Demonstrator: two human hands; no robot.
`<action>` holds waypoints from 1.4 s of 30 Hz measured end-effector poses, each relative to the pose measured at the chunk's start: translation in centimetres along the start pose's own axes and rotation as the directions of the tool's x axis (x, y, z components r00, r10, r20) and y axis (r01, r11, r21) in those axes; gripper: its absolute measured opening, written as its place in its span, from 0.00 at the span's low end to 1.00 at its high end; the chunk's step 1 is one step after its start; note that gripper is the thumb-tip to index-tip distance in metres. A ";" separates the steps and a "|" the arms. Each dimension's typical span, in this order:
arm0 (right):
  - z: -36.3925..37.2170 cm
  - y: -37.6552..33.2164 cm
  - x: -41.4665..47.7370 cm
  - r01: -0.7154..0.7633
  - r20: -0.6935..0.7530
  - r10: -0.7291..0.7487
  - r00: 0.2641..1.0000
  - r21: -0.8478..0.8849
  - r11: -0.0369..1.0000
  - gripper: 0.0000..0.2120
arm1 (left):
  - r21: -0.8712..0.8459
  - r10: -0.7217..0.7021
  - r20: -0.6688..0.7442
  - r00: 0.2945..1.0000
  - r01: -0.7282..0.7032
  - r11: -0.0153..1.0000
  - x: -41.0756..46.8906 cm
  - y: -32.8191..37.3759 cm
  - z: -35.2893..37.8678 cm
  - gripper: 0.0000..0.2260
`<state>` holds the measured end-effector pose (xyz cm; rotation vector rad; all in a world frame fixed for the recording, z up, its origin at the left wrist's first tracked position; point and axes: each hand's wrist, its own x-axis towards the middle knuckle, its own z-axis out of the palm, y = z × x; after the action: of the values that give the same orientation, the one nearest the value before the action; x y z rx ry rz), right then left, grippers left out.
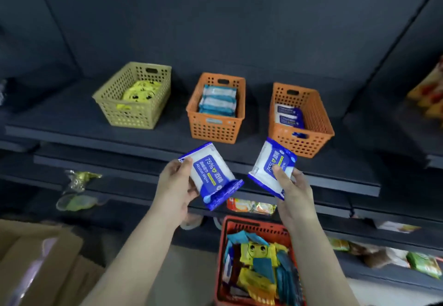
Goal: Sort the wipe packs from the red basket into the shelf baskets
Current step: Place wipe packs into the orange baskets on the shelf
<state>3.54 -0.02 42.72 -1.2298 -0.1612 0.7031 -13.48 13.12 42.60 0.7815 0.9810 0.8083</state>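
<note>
Two blue wipe packs are held between the red basket [221,245] and the shelf [72,118]. The left pack [211,176] is in the left hand [175,185] and the right pack [273,169] in the right hand [296,193], fingers clamped on each. Of three baskets on the shelf, the right orange basket [316,118] holds matching packs and is the probable destination.

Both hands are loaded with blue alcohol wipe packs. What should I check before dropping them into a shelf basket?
1. Left hand grips the left blue pack: ok.
2. Right hand holds the right blue pack: ok.
3. Both packs are the same kind: ok.
4. Right orange basket holds matching stored blue packs: ok.
5. Room beside them in that basket: ok.
6. More blue packs left in the red basket: cannot tell.
</note>
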 end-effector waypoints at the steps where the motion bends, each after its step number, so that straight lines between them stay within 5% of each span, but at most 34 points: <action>1: 1.4 0.3 -0.2 0.035 -0.028 -0.036 0.999 -0.033 0.999 0.12 | 0.000 0.018 0.029 0.999 -0.018 1.000 0.7 1.2 -0.8 0.05; 9: 9.1 0.7 0.2 0.114 -0.108 -0.114 0.988 0.000 0.993 0.03 | 0.122 -0.046 0.302 0.952 0.010 0.992 6.3 8.4 -4.1 0.13; 18: 7.4 -4.8 4.2 0.152 -0.231 -0.119 0.966 0.131 0.980 0.17 | 0.071 -0.203 0.467 0.861 0.193 0.979 11.1 10.6 2.7 0.10; 27: 3.4 -9.6 15.6 0.188 -0.374 -0.152 0.915 0.060 0.980 0.13 | 0.069 -0.202 0.354 0.913 0.190 0.979 19.1 9.6 14.2 0.10; 34: 0.7 -12.0 25.7 0.065 -0.383 -0.105 0.918 -0.117 0.991 0.12 | 0.106 -0.194 0.240 0.951 0.173 0.979 25.0 7.4 21.0 0.15; 42: 0.5 -10.7 36.1 0.004 -0.294 -0.137 0.946 -0.409 0.913 0.24 | 0.162 -0.133 0.200 0.971 0.101 0.982 29.1 5.5 25.8 0.13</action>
<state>35.85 19.32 43.42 -1.7101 -0.0844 0.4059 18.57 35.69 44.80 0.9112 0.8961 0.5407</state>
